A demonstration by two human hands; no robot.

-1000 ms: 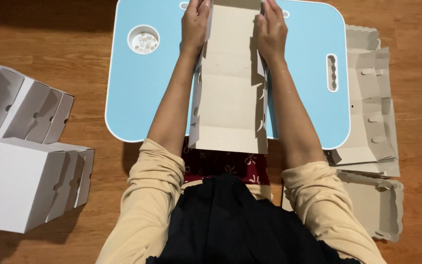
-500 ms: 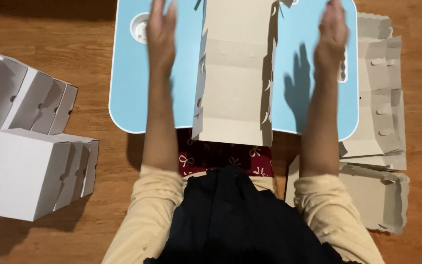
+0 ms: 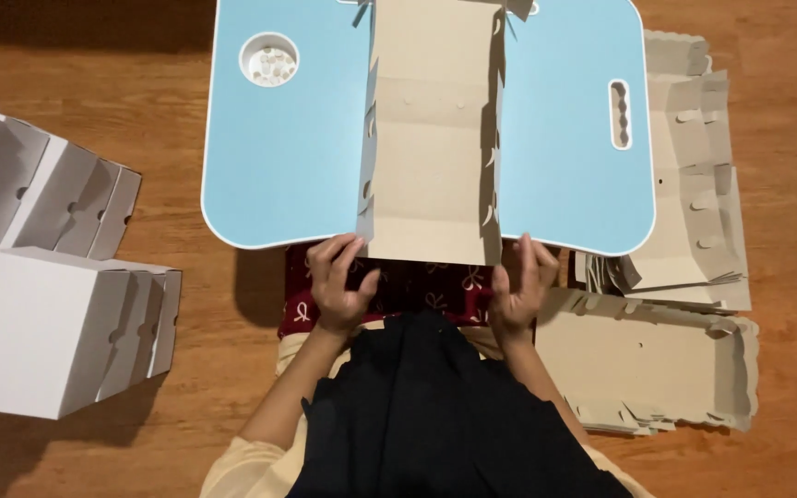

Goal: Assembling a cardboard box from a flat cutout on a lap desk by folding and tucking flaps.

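Head view: the left hand and right hand, fingers loosely spread and holding nothing, touch the near corners of the flat brown cardboard box blank lying on the light-blue table

The cardboard blank's far end runs off the top edge; the cup hole's contents look blurred.

Folded white boxes, flat cardboard stack
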